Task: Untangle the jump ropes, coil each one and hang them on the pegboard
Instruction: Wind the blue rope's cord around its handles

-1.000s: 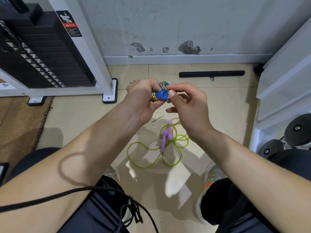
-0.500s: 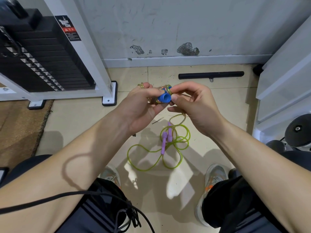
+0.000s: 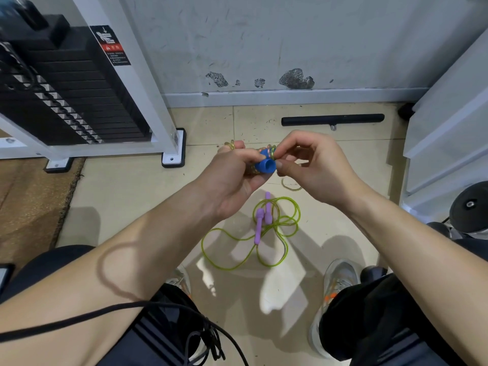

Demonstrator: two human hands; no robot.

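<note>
My left hand (image 3: 232,175) grips a coiled bundle of clear yellowish rope with blue handles (image 3: 266,163); a blue handle end points toward me. My right hand (image 3: 314,167) pinches the rope strands at the top of that bundle between thumb and fingers. A loose loop of the same rope (image 3: 290,184) hangs under my right hand. On the floor below lies a second jump rope (image 3: 264,233), green cord in loose loops with two purple handles (image 3: 260,225) side by side. No pegboard is in view.
A weight-stack machine (image 3: 66,101) with a white frame stands at the left, its foot (image 3: 174,154) near my hands. A black bar (image 3: 332,119) lies by the wall. White shelving (image 3: 449,143) and dark weights (image 3: 470,207) are at the right. A black cable (image 3: 158,313) crosses my lap.
Both hands stay together at the blue-handled bundle. My right fingers have shifted up onto the rope strands above the handle. The view has tilted slightly.
</note>
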